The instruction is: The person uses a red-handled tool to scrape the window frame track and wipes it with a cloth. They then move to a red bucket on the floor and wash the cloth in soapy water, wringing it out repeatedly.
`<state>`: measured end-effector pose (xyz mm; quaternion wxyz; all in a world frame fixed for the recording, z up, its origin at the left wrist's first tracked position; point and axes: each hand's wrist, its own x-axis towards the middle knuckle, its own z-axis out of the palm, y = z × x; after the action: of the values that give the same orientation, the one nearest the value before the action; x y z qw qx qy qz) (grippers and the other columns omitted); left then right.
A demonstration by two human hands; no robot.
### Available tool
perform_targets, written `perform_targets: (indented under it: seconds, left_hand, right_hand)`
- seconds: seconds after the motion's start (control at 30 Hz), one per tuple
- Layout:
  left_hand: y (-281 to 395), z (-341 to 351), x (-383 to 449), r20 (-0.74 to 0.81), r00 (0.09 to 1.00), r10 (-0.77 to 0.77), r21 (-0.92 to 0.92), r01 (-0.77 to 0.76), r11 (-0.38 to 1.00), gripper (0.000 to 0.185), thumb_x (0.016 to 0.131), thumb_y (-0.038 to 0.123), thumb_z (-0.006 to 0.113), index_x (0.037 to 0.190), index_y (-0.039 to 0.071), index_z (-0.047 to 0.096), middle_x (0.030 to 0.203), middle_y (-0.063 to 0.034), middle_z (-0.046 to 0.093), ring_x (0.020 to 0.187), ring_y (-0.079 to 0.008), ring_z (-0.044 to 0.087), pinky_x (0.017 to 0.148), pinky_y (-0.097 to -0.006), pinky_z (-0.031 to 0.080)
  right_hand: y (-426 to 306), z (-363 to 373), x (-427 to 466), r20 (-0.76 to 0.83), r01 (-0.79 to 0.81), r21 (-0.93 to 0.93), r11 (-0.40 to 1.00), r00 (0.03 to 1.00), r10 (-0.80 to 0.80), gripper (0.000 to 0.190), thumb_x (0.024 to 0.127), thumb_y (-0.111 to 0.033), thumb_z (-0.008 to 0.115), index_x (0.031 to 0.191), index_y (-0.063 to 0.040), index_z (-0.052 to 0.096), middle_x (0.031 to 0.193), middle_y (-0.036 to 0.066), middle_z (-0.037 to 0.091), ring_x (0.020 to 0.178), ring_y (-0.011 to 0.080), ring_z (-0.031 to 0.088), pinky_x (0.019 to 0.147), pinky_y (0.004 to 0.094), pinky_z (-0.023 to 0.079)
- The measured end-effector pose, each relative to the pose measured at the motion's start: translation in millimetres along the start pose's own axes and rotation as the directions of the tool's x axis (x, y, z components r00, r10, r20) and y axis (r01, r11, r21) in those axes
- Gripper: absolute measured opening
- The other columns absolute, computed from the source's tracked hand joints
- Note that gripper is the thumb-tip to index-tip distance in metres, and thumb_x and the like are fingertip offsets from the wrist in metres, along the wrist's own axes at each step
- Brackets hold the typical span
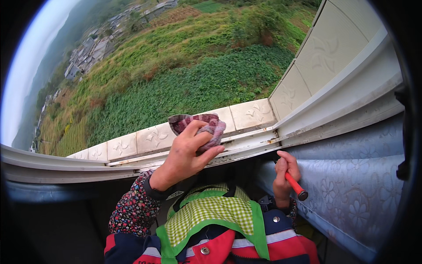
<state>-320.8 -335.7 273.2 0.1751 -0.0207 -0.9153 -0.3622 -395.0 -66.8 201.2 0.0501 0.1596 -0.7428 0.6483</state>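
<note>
In my left hand [186,150] is a bunched red and pinkish checked cloth [211,130], held above the white window track [245,143]. My right hand [286,176] grips a red-handled tool [296,186] near the right end of the sill. The butt of its handle points down toward my body; the working end is mostly hidden behind my fingers, so its kind cannot be told. Dirt and rusty stains mark the track's grooves, most plainly at the right corner.
Patterned cream tiles [254,114] form the outer ledge, and more tiles [310,69] line the outer wall at right. Beyond the opening, green ground [184,82] lies far below. A blue flowered curtain [349,188] hangs beside my right arm. The white window frame [336,102] curves up on the right.
</note>
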Motion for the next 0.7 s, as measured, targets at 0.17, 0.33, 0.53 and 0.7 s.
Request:
perform_targets:
  seconds: [0.17, 0.33, 0.53, 0.7]
  left_hand:
    - [-33.2, 109.2, 24.9, 0.406, 0.891, 0.202, 0.123, -0.272, 0.954, 0.025, 0.082, 0.028, 0.073, 0.098, 0.009, 0.070, 0.122, -0.0159, 0.055, 0.113, -0.0316, 0.052, 0.093, -0.0442, 0.042]
    - [-35.7, 146.7, 43.7, 0.364, 0.897, 0.251, 0.330, -0.376, 0.866, 0.024, 0.087, 0.036, 0.066, 0.091, 0.012, 0.071, 0.116, -0.0106, 0.054, 0.106, -0.0265, 0.050, 0.085, -0.0407, 0.041]
    - [-36.4, 126.5, 29.2, 0.378, 0.905, 0.196, 0.372, -0.342, 0.863, 0.030, 0.087, 0.038, 0.066, 0.077, 0.011, 0.072, 0.111, -0.0079, 0.053, 0.101, -0.0252, 0.050, 0.077, -0.0384, 0.045]
    - [-55.6, 70.6, -17.5, 0.355, 0.934, 0.029, 0.389, -0.176, 0.904, 0.028, 0.087, 0.036, 0.068, 0.082, 0.010, 0.075, 0.115, -0.0083, 0.055, 0.105, -0.0293, 0.051, 0.080, -0.0415, 0.048]
  right_hand:
    - [2.2, -2.6, -7.8, -0.012, -0.020, -0.042, 0.999, 1.000, 0.019, 0.017, 0.101, -0.006, 0.050, 0.111, 0.000, 0.063, 0.068, -0.005, 0.043, 0.059, 0.0045, 0.037, 0.053, 0.0221, 0.030]
    - [0.1, 2.9, -15.6, -0.018, -0.096, -0.054, 0.994, 0.995, 0.095, 0.017, 0.100, -0.006, 0.052, 0.111, -0.003, 0.065, 0.067, -0.006, 0.041, 0.058, 0.0045, 0.037, 0.053, 0.0214, 0.029]
    - [-4.5, 5.7, -15.9, -0.015, 0.011, -0.187, 0.982, 1.000, -0.014, 0.018, 0.099, -0.006, 0.052, 0.109, -0.005, 0.067, 0.066, -0.006, 0.043, 0.057, 0.0046, 0.037, 0.052, 0.0224, 0.029]
    - [-6.6, -1.5, -19.0, -0.039, 0.063, -0.271, 0.960, 0.996, -0.076, 0.018, 0.098, -0.006, 0.053, 0.107, -0.006, 0.068, 0.067, -0.005, 0.046, 0.056, 0.0044, 0.038, 0.051, 0.0232, 0.030]
